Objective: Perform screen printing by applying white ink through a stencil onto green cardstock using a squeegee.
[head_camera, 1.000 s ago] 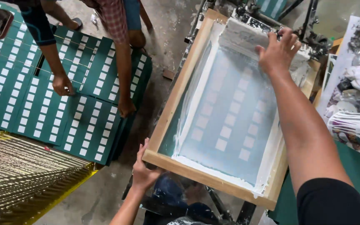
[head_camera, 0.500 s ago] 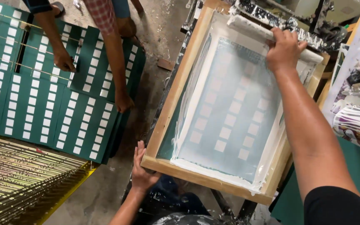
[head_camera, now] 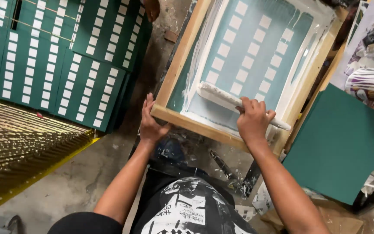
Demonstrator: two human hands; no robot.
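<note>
A wooden screen-printing frame (head_camera: 182,60) with a pale mesh of small white rectangles lies in front of me. My left hand (head_camera: 151,123) grips the frame's near left corner. My right hand (head_camera: 253,118) is closed around a white, ink-covered squeegee (head_camera: 221,97) that rests across the mesh near the frame's near edge. White ink streaks the mesh along the left and near sides.
Green sheets printed with rows of white rectangles (head_camera: 53,60) lie spread on the floor at left. A wire drying rack (head_camera: 18,147) sits at lower left. A plain green sheet (head_camera: 338,143) lies at right, beside cluttered rags and containers (head_camera: 373,82).
My right hand has drawn the squeegee from the far end of the screen to the near edge. The other person's hands and legs by the green sheets are gone from view.
</note>
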